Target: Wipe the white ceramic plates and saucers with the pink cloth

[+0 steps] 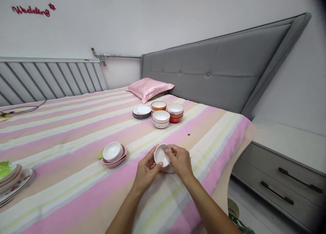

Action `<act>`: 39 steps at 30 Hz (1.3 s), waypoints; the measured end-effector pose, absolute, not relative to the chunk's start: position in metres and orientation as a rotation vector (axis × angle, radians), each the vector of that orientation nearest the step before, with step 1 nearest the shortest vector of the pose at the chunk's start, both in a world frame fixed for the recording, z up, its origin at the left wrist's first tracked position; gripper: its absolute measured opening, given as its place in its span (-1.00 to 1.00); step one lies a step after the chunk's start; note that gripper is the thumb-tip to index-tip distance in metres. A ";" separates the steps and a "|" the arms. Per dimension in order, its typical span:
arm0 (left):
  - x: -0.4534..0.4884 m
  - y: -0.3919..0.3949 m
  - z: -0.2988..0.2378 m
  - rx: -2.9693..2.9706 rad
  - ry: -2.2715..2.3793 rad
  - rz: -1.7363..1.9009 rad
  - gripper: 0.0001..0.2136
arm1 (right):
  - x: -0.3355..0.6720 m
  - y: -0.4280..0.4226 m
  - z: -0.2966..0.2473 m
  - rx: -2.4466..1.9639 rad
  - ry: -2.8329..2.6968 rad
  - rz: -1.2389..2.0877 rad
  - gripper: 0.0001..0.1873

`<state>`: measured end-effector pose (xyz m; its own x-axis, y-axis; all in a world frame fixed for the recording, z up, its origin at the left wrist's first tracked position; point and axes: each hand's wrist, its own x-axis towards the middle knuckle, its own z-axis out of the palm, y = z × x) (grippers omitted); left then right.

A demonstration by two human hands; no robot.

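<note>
A small white bowl point(160, 155) is tilted so that its inside faces me, held above the bed. My left hand point(145, 170) grips its left side, with the thumb on the lower rim and the fingers around the outside. At the right rim, my right hand point(181, 162) is closed, its thumb pressed over the edge. A pale white edge shows under that thumb; whether it is a second piece, I cannot tell. Below the hands lies a whitish item point(168, 169), mostly hidden. Left of them, small white bowls point(112, 151) sit stacked on pink dishes point(117, 163).
Beyond the hands stand stacked bowls point(161, 120) and a pile of plates point(142, 111). More dishes point(19, 184) lie at the left edge. A pink pillow point(150, 88) rests by the grey headboard point(209, 64). The striped bed point(76, 190) ends at right, beside a drawer cabinet point(280, 166).
</note>
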<state>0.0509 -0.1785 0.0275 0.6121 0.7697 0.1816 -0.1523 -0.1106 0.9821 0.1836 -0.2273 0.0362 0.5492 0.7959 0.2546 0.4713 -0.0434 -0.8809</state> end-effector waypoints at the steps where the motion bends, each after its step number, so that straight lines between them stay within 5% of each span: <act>1: 0.050 -0.178 0.028 1.493 0.550 0.854 -0.42 | 0.183 -0.228 0.037 -1.697 -1.091 0.360 -0.76; 25: 0.035 -0.163 0.024 1.936 0.642 0.872 -0.50 | 0.172 -0.230 0.036 -1.758 -1.643 0.122 -0.78; 39: 0.052 -0.180 0.032 1.561 0.617 0.905 -0.48 | 0.189 -0.218 0.020 -1.505 -0.825 0.557 -0.66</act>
